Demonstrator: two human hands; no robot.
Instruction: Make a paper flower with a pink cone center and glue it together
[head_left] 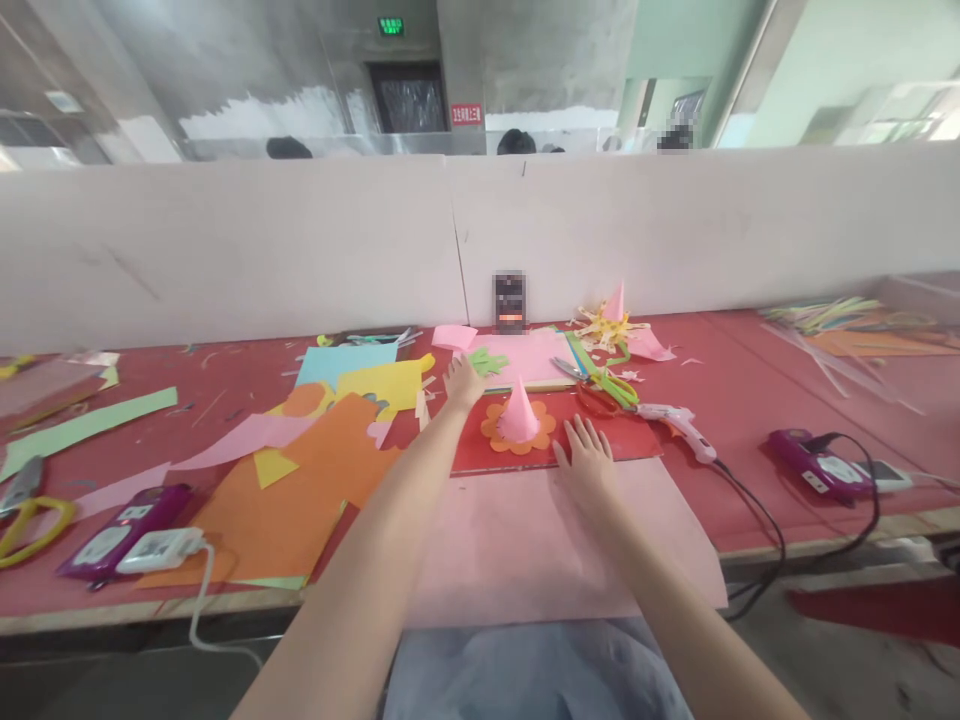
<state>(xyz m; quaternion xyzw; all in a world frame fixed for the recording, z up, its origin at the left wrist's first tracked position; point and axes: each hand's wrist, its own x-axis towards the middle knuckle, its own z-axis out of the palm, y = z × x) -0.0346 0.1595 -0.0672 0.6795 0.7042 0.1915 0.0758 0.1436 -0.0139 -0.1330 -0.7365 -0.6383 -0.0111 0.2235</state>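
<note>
My left hand (463, 381) reaches to the far side of the red sheet, its fingers stretched out beside a green paper cutout (490, 361). Whether the fingertips touch that cutout is hard to see. Flat on the right part of the red sheet (480, 457) lies my right hand (589, 452), fingers spread and holding nothing. Between my hands, an orange paper flower (493, 438) carries an upright pink paper cone (519, 418) in its middle. A large pink sheet (495, 550) extends from under the red one toward me.
Green-handled scissors (611, 386) and a corded glue gun (682, 425) lie to the right. Behind them stands another cone on yellow fringed paper (611, 325). Orange paper (277, 510) and yellow-handled scissors (34, 515) are at left. Purple power strips (124, 530) sit either side. A white partition (300, 250) closes the back.
</note>
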